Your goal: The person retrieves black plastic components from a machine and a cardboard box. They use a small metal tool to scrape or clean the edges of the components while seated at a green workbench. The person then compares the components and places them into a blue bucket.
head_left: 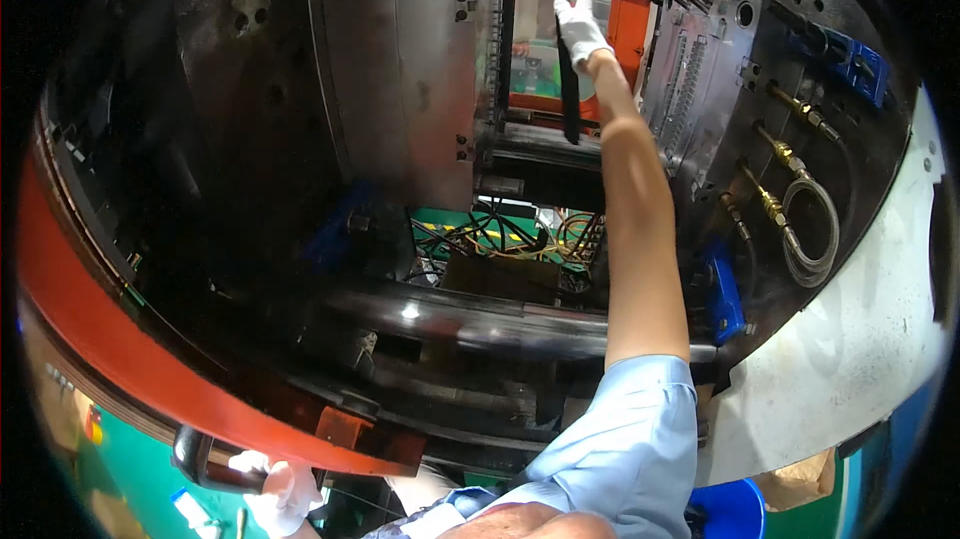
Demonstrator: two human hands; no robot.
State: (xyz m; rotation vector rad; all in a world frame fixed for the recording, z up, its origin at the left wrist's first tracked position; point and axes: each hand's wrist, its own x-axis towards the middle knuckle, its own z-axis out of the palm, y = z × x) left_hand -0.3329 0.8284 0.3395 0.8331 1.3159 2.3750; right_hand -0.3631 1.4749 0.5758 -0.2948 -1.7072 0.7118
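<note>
My right arm, in a light-blue sleeve, reaches far into the space between two metal mold halves. At its end my white-gloved right hand (582, 31) is closed on a long, thin black strip (570, 99), which hangs down beside the wrist. The left mold half (430, 69) and the right mold half (690, 89) stand apart, with the hand between them. Down at the lower left, my white-gloved left hand (285, 497) is closed around the black handle (205, 461) at the edge of the orange door (200, 379); part of its fingers is hidden.
Thick steel bars (480, 324) cross below the molds. Cables and hoses (500, 234) lie in the gap underneath. Brass fittings with a looped braided hose (808, 239) stick out on the right. Blue clamps (725, 294) sit nearby. A blue bin (735, 509) stands at lower right.
</note>
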